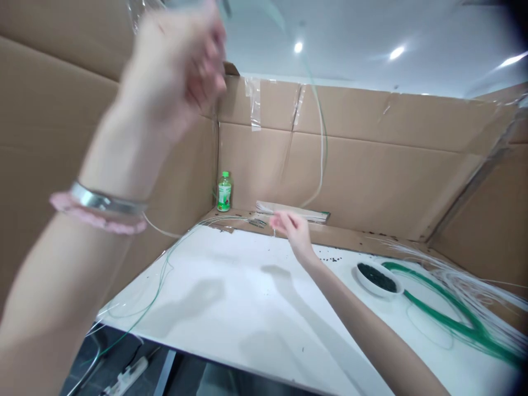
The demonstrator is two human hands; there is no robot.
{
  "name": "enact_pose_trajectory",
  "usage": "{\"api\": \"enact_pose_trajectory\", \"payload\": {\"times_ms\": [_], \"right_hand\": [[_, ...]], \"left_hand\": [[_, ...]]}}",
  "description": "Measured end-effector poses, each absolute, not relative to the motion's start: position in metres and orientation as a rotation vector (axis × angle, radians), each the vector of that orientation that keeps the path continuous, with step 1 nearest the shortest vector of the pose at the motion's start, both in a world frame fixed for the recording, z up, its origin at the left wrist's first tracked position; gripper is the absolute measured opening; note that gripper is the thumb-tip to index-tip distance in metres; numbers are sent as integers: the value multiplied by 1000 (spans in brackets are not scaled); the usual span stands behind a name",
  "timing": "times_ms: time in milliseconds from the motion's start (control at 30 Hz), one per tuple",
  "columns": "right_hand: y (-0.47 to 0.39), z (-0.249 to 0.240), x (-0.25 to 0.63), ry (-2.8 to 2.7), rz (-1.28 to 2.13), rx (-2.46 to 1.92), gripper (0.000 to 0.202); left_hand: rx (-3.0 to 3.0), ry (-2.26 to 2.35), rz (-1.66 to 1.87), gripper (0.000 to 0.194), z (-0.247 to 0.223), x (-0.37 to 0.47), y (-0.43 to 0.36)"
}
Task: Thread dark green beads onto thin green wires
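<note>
My left hand [181,71] is raised high at the upper left, blurred, its fingers curled closed. A thin green and white strand [322,132] arcs from near the top of this hand down to my right hand [293,228]. The right fingers are pinched together around the strand's lower end, just above the back of the white tabletop [231,297]. Exactly how the left fingertips grip the strand is hidden by blur. More thin green and white strands [169,258] trail over the table's left side.
A white bowl [358,278] of small dark pieces stands at the right, beside a green strand bundle [457,327] and loose white strands [457,280]. A green-capped bottle [224,192] stands in the back corner. Cardboard walls [371,170] enclose the table. A power strip [127,377] lies below.
</note>
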State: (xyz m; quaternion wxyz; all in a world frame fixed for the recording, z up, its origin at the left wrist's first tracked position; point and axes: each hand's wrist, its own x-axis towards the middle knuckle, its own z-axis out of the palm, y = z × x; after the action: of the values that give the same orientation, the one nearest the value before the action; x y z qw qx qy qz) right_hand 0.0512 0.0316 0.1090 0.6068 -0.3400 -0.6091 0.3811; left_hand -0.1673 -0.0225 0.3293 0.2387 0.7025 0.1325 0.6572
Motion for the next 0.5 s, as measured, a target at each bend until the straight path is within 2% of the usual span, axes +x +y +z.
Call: {"api": "enact_pose_trajectory", "payload": {"times_ms": [100, 200, 267, 367, 500], "right_hand": [[-1, 49, 103, -1538, 933, -997, 23], [-31, 23, 174, -1670, 927, -1198, 20], [-45, 26, 221, -1694, 857, -1334, 26], [-62, 52, 260, -1656, 696, -1479, 20], [-80, 90, 224, -1685, 398, -1447, 28]], "left_hand": [[1972, 517, 1549, 19, 253, -129, -15], [1952, 743, 1170, 15, 178, -99, -1], [1922, 751, 1037, 16, 140, -83, 3], [1916, 738, 949, 17, 104, -60, -1], [1946, 696, 847, 19, 82, -30, -13]]}}
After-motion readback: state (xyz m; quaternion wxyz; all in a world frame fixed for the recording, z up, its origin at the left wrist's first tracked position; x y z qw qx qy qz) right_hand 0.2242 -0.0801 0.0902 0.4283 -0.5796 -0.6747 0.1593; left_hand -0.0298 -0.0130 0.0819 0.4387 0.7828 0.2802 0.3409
